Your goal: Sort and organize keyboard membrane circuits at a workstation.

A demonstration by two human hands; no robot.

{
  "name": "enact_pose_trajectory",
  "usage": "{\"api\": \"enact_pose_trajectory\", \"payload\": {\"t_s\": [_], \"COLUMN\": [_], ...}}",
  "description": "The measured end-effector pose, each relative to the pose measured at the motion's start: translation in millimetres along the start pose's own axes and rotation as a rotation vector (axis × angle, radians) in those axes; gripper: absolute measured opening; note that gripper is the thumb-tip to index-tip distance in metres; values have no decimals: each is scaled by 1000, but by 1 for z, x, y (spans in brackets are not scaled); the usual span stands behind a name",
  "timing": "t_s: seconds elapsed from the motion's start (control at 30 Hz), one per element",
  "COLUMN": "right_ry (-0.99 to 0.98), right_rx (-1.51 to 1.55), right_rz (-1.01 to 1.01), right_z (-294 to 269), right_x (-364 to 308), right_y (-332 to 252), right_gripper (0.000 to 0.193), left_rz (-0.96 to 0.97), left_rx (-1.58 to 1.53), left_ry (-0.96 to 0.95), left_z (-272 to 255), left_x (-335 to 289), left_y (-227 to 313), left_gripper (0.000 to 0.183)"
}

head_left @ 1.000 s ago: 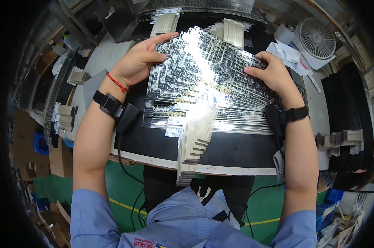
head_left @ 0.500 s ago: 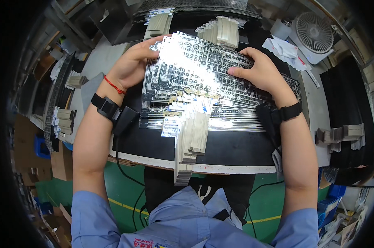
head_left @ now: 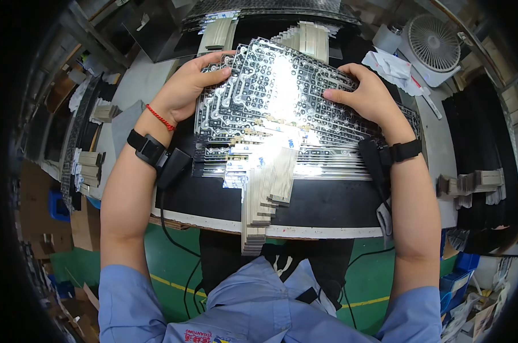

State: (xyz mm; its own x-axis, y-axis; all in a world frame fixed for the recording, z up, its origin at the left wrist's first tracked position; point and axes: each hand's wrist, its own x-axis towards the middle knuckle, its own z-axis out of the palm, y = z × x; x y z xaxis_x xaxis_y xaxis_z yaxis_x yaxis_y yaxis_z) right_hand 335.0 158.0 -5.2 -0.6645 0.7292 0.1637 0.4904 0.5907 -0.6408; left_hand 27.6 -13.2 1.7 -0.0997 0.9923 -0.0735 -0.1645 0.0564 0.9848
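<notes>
1. The person's left hand lies on the left edge of a stack of shiny printed sheets, thumb on top near the upper corner, the other fingers curled around the edge; it grips the stack.
2. The right hand presses flat on the upper right of the same stack, fingers spread and pointing left; the fingertips rest on the top sheet, and whether any curl under the edge cannot be told.
3. The sheets sit fanned on a black worktop, the top ones skewed so that their edges step out to the left and bottom.
4. Long tan tails hang from the stack's lower edge, fanned, reaching past the worktop's front rim.
5. The left wrist wears a red string and a black band with a cable running down; the right wrist wears a black strap.
6. A white fan stands at the upper right, with white paper just beside it.
7. More tan strips lie behind the stack, and small piles sit on the right.
8. The person wears a blue shirt; green floor shows below the worktop.
</notes>
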Motion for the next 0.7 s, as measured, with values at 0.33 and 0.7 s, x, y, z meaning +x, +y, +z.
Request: {"api": "enact_pose_trajectory", "payload": {"t_s": [0.33,0.7], "right_ry": [-56,-24], "right_rx": [23,-22], "right_rz": [-16,25], "right_z": [4,-5], "right_x": [0,1], "right_y": [-4,2], "right_gripper": [68,62], "left_rz": [61,-10], "left_rx": [-133,-12], "left_ry": [-169,70], "left_z": [-15,-9], "left_x": [-4,4], "left_y": [2,-6], "left_gripper": [57,48]}}
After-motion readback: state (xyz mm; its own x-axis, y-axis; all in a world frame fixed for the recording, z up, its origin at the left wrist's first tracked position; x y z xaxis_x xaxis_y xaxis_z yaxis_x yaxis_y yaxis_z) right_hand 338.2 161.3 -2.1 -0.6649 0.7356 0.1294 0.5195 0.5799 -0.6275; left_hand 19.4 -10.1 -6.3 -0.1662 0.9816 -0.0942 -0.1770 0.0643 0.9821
